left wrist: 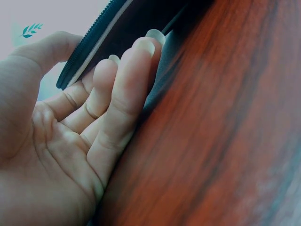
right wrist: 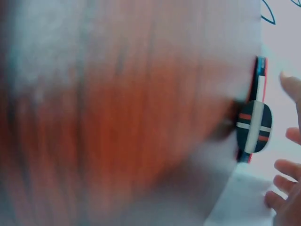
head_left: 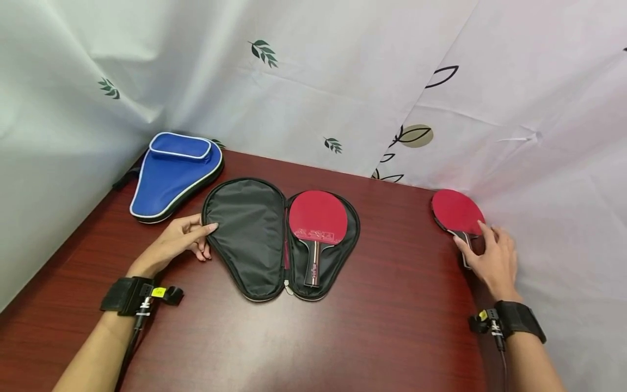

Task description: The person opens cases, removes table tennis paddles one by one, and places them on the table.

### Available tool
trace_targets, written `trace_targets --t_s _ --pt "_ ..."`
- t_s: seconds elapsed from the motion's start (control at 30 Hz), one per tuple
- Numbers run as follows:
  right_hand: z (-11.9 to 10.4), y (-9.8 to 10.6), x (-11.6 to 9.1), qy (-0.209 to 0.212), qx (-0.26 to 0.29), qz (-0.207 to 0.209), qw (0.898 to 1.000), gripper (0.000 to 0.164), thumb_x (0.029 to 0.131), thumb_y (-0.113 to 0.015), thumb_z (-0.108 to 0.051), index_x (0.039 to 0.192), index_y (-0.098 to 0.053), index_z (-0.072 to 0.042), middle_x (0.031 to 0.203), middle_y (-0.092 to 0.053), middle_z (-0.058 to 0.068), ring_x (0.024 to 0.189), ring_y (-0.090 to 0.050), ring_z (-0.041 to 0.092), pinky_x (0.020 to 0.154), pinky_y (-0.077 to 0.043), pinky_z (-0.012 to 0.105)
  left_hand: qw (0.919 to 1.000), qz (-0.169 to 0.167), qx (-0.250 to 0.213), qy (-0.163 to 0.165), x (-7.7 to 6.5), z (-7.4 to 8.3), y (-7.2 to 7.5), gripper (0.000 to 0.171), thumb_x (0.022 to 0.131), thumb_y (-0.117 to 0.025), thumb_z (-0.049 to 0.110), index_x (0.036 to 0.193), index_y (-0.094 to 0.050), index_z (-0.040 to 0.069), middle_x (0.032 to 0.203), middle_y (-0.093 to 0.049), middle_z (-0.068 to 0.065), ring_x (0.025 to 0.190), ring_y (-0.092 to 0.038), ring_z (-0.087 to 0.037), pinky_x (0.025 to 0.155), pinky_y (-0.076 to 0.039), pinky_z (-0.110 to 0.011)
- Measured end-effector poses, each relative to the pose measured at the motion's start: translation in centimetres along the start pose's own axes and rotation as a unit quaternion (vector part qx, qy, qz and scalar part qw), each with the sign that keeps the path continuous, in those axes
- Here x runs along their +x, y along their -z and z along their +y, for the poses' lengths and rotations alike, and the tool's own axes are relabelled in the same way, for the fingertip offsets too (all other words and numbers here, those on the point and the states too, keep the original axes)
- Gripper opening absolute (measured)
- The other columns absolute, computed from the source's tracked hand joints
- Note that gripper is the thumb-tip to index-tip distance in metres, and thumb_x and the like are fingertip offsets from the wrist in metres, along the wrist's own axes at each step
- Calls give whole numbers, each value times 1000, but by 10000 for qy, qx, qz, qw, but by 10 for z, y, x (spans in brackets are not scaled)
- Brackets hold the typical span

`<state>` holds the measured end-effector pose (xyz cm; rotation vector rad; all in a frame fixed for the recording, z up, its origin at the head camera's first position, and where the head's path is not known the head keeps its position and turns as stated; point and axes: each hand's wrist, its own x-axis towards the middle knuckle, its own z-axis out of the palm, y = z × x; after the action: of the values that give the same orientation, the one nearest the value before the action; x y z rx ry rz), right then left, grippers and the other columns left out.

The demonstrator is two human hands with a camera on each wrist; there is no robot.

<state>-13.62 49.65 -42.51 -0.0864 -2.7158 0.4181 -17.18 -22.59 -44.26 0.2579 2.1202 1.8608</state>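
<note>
Near the bench's [head_left: 392,337] right edge, I have the right paddle [head_left: 455,211] lying red face up, blade away from the person, handle towards them, its long axis slanting from far left to near right. The right hand [head_left: 493,260] is spread about the handle; from the head I can't tell contact, but the right wrist view shows me the fingers loose and apart from it, plus the striped butt [right wrist: 254,127]. The left hand [head_left: 171,239] pinches the open case [head_left: 245,228] by its left rim; only the left wrist view gives me the zip teeth [left wrist: 87,44] there. In the case's right half, the other paddle [head_left: 318,215] points its handle at the person, long axis nearly straight away. Beyond the left hand sits the blue case [head_left: 171,179].
</note>
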Motion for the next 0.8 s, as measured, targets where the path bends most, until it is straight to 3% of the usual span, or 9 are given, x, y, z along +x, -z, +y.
trace_targets --t_s 0.1,0.2,0.8 --pt "2 4 -2 36 78 -140 9999 81 95 -65 -45 158 -30 -7 156 -24 35 149 -10 50 119 -4 63 10000 -4 27 -18 0 0 -1 33 102 -63 28 102 -56 -5 65 -57 -17 64 -69 -37 57 -58 -48" --pt "1 7 -2 95 81 -302 9995 84 95 -64 -46 159 -25 -7 158 -20 35 150 -5 49 119 2 61 9999 -54 72 -75 -1 0 -1 34 102 -62 28 99 -54 -5 65 -57 -16 64 -69 -37 57 -59 -48" --pt "-38 15 -2 189 192 -269 9993 85 92 -69 -46 159 -30 -10 162 -22 24 152 -11 43 115 -9 68 10000 22 94 3 0 0 1 37 101 -64 31 97 -53 -5 66 -58 -18 65 -69 -37 59 -59 -48"
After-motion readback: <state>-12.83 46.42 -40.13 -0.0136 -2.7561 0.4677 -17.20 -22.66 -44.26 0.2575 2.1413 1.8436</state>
